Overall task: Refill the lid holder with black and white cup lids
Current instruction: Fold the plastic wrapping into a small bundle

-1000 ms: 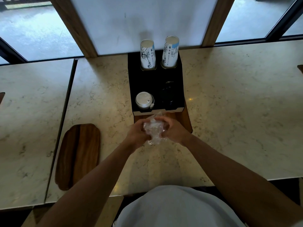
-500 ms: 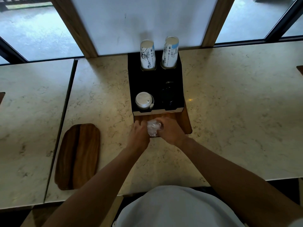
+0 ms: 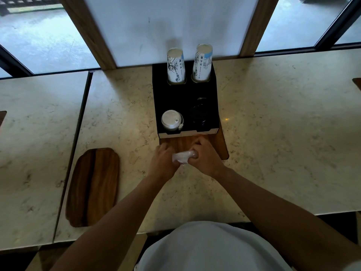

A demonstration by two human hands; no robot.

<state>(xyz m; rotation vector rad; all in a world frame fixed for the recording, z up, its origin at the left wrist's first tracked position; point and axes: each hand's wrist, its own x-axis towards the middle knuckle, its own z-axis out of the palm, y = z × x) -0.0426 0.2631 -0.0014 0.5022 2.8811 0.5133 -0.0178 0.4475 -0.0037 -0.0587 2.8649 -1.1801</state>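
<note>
Here two hands [image 3: 163, 163] [image 3: 207, 160] grip one plastic wrapper [image 3: 182, 157].

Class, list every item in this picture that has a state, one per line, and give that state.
Left hand: grips the plastic wrapper.
Right hand: grips the wrapper too.
Plastic wrapper: crumpled between both hands.
White lids: stacked in the holder's front left slot.
Black lids: in the front right slot.
Paper cups: upside down, stacked.

The black lid holder [image 3: 185, 94] stands on the marble counter against the window wall, its front edge resting on a wooden board. White cup lids [image 3: 170, 119] sit stacked in its front left well, the top one showing its sip hole, while black cup lids [image 3: 198, 114] fill the front right well, hard to make out against the dark holder.
</note>
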